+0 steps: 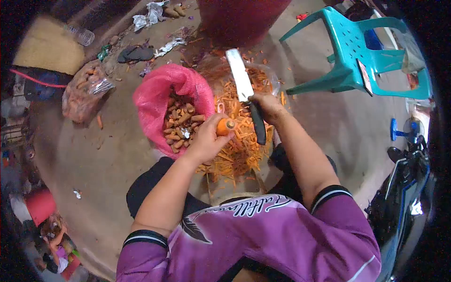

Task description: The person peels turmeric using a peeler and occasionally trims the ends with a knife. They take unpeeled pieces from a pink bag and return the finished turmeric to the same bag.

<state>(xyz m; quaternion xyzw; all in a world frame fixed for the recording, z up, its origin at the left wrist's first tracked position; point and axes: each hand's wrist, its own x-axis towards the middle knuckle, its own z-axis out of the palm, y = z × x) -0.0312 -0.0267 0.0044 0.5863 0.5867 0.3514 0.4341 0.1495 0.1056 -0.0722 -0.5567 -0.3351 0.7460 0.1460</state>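
your left hand (206, 142) is curled round an orange carrot (222, 127) at the centre of the frame, its blunt end towards the right, and your right hand (268, 108) is closed on the black handle of a broad-bladed knife (240, 77), the blade pointing to the top of the frame. the nearest risk is to your left fingers: they wrap close to the carrot's exposed end, so a stroke that skids on the round surface could catch them. a damp carrot might also twist in your grip, and a slick handle could let the blade turn. both forearms reach out over your knees, so a stroke that runs on towards you could meet a leg.

the pink mesh sack (152, 96), left of centre, gapes open and holds many brownish-orange carrot pieces with a small white scrap among them. at upper left, a clear plastic bag (81, 104) bulges with orange-brown contents, too blurred to name surely. orange shavings (244, 152) lie heaped under your hands; a loose piece could roll into them.
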